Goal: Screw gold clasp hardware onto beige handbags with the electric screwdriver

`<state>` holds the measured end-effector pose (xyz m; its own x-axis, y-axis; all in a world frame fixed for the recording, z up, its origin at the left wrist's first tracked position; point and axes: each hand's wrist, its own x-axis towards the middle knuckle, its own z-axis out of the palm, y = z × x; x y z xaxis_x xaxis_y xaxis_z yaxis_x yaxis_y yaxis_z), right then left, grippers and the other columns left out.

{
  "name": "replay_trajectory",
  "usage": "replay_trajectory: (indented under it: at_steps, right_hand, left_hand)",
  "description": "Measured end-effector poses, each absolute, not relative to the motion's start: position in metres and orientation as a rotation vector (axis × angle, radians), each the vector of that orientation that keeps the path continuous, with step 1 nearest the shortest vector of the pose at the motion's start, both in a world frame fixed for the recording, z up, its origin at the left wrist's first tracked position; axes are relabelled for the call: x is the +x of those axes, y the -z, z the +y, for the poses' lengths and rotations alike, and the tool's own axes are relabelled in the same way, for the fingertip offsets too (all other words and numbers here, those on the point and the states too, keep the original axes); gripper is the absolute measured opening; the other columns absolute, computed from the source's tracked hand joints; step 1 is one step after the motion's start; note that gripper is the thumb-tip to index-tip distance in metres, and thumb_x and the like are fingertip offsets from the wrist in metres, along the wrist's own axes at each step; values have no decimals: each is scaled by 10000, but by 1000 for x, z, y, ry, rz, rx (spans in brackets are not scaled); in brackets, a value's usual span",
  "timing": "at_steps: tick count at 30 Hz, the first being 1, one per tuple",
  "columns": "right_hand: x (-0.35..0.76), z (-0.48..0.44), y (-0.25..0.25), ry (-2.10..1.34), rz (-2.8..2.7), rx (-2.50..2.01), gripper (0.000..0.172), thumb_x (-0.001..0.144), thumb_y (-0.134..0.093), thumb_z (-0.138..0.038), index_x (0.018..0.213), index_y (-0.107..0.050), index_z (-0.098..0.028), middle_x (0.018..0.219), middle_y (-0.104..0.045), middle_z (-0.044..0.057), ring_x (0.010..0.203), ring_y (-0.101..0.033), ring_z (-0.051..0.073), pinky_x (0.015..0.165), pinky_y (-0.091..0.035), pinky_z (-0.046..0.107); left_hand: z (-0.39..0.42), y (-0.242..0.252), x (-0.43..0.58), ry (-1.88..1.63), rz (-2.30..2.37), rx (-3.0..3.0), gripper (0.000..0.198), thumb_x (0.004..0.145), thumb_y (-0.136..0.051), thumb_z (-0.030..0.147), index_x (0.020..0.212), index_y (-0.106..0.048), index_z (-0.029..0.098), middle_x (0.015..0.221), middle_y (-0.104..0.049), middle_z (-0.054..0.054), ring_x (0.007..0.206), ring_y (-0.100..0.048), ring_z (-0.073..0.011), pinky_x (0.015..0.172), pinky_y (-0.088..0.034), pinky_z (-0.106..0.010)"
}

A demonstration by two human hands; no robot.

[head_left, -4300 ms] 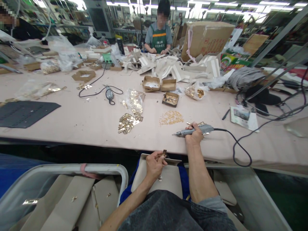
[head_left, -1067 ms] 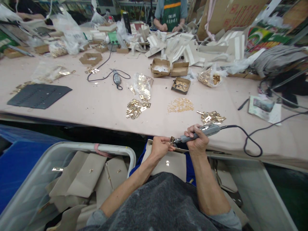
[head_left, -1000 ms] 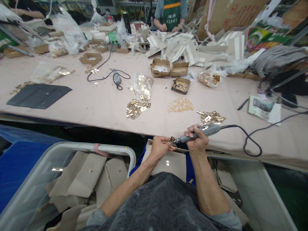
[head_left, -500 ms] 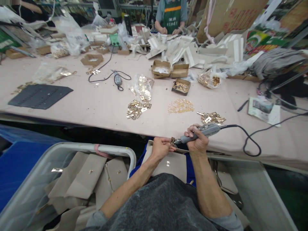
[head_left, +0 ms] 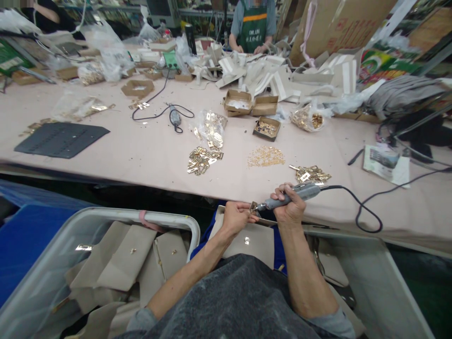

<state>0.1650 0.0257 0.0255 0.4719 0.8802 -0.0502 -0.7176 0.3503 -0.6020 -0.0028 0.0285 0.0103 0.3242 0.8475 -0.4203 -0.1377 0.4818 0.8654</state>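
Clock positions are taken from the bag on the lap, twelve straight ahead.

- Worktable (head_left: 151, 165), pink-covered, across the far side, ten to two.
- Heap of pale parts (head_left: 268, 75), at twelve, on the table's far part.
- Cardboard carton (head_left: 335, 33), at one, beyond the heap.
- Left tub (head_left: 169, 219), at nine, pale, with a pink tie on its rim; beige bags (head_left: 122, 263) lie in it.
- Right tub (head_left: 383, 278), at three, pale, with more beige pieces inside.
- Dark sheet (head_left: 61, 140), at ten, flat on the table.
- Beige bag (head_left: 259, 238), on the person's lap, a shiny fitting on its front.
- Powered driver (head_left: 309, 191), grey, cord leading off toward two; tip pointing to nine, at the gold plate. Contact there is too small to confirm.
- Right hand (head_left: 290, 206), fingers wrapped round the driver's body.
- Left hand (head_left: 237, 216), thumb and fingers pinching the plate.
- Gold plates, two piles: one (head_left: 201, 161) at eleven, the other (head_left: 312, 174) between one and two.
- Gold plate (head_left: 253, 206), single, at twelve, by the bag's flap edge.
- Tiny gold pieces (head_left: 266, 156), scattered on the cloth between twelve and one.
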Motion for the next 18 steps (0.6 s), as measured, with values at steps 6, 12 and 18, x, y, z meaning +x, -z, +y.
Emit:
replay_trajectory:
  at_steps: [6,12,18]
  right_hand:
    - [165,26,-21,-1080,-272,-593,368,666,-868,-122,844,-551,-181,735,-455,-59,534,-401,71,545,-467,207]
    - [165,25,-21,-1072,-264,-595,388,660,-868,-117,835,-529,-185,733,-440,-69,532,-405,68,539,-467,206]
    - [167,25,-19,-1074,-263,-598,396,647,-864,-115,824,-517,-186,728,-443,-72,523,-417,67,534,-471,207]
  left_hand:
    - [27,-13,-4,-758,1039,803,312,726,-511,-96,918,-743,-15,723,-734,-150,632,-739,-228,559,-610,-204]
    - [25,-12,-7,-773,991,791,212,732,-657,-49,918,-749,-5,751,-737,-162,648,-741,-236,582,-619,-215]
    - [24,-13,-7,-792,980,793,185,768,-665,-30,940,-733,-29,755,-734,-179,618,-732,-217,564,-609,-205]
